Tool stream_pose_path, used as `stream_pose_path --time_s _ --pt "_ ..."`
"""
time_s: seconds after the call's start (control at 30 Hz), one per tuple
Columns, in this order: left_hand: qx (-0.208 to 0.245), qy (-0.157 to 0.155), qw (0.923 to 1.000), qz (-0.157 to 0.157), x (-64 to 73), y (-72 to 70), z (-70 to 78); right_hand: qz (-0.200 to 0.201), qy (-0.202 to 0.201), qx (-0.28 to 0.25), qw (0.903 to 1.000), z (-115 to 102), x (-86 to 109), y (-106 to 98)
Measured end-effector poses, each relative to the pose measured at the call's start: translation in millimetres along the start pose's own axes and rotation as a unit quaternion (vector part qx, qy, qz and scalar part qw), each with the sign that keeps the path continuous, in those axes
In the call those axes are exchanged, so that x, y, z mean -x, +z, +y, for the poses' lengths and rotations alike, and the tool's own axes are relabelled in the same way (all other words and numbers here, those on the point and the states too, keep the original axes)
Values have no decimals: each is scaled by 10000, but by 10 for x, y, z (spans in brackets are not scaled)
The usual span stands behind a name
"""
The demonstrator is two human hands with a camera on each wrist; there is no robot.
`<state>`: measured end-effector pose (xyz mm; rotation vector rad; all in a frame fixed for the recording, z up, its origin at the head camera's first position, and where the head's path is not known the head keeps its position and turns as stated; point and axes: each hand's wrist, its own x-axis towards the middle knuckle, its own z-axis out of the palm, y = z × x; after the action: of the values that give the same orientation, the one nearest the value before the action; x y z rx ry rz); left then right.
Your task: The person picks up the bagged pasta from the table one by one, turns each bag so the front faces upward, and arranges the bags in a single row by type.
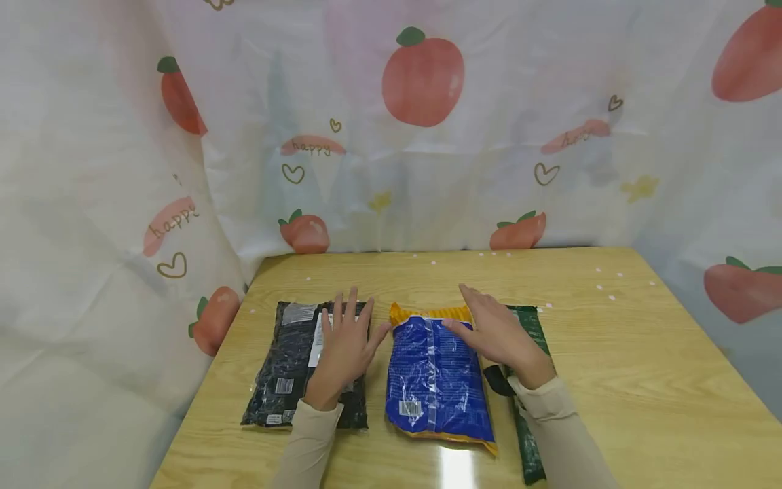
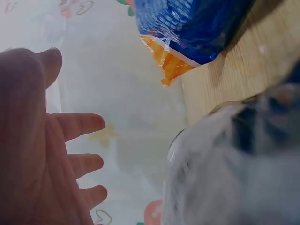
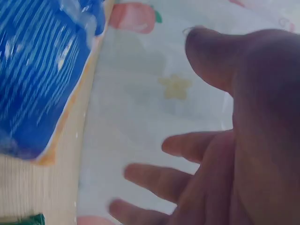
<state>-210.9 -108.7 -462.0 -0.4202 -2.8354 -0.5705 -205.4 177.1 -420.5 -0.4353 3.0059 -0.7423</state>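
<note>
Head view's got it best: both hands up over the tabletop [image 1: 641, 394], holding nothing. Left hand [image 1: 345, 346] is above the black bag [image 1: 287, 360], fingers fanned out and pointing away from the person, thumb angled toward the blue bag [image 1: 455, 380]. Right hand [image 1: 501, 336] slants inward over the blue one's right edge, fingers straight, thumb well apart from them. Wrist views show both sets of fingers spread with air around them. Blue bag sits in the middle: shiny crinkled plastic, seam down the center, ridged orange top edge. Black bag's glossy and wrinkly too, roughly rectangular. Green bag [image 1: 529, 448] lies on the right, partly under a cream sleeve [image 1: 568, 435]. Tabletop's pale wood grain.
</note>
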Motion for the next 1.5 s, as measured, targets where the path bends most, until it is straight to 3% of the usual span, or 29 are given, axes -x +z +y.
stream_pose_path --time_s 0.17,0.33,0.77,0.97,1.2,1.5 --pt "683 -126 9974 -197 144 -94 -110 -358 -167 -633 9972 -77 -24 21" --pt "1000 -157 9948 -145 239 -192 -254 -360 -395 -949 9941 -194 -40 30" --pt "1144 -533 9920 87 473 -363 -621 -847 -805 -1755 9775 -456 -152 271" --pt "1209 -1065 9869 9 584 -409 -759 -1105 -689 -2060 9698 -563 -187 358" --pt "1346 -1431 9803 -192 650 -457 -922 -1182 -702 -2187 9661 -646 -231 472" --pt "1589 -1803 9695 -486 677 -524 -1098 -1522 -802 -2536 9519 -748 -244 587"
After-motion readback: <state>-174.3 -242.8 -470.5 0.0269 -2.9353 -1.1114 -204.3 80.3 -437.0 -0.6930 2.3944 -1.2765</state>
